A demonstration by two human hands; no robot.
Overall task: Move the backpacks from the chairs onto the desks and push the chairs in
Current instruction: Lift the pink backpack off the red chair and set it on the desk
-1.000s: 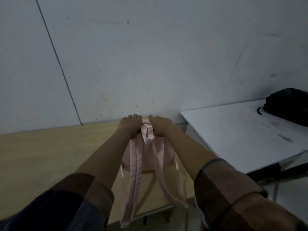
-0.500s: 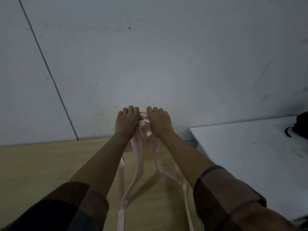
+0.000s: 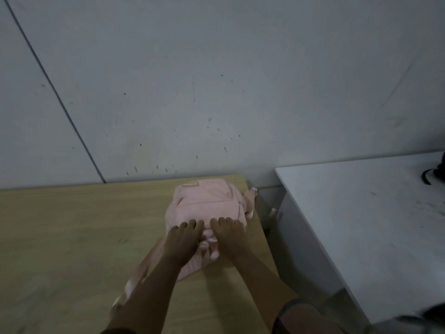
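A pink backpack (image 3: pixel 207 203) lies flat on the wooden desk (image 3: pixel 72 237), near its right end and close to the wall. My left hand (image 3: pixel 184 239) and my right hand (image 3: pixel 228 237) sit side by side on the bag's near end, fingers curled over the bunched fabric and top handle between them. One pink strap trails under my left forearm toward the desk's front; another hangs off the desk's right edge. A black backpack (image 3: pixel 439 173) shows only partly at the right frame edge, on the white desk (image 3: pixel 361 225). No chair is in view.
A grey wall (image 3: pixel 216 80) runs right behind both desks. A narrow gap separates the wooden desk from the white one. Something dark sits at the bottom right corner, too cut off to identify.
The pink backpack went from hanging in both hands in front of the desk, up over it, to lying flat on the desktop. Both hands stayed on its top.
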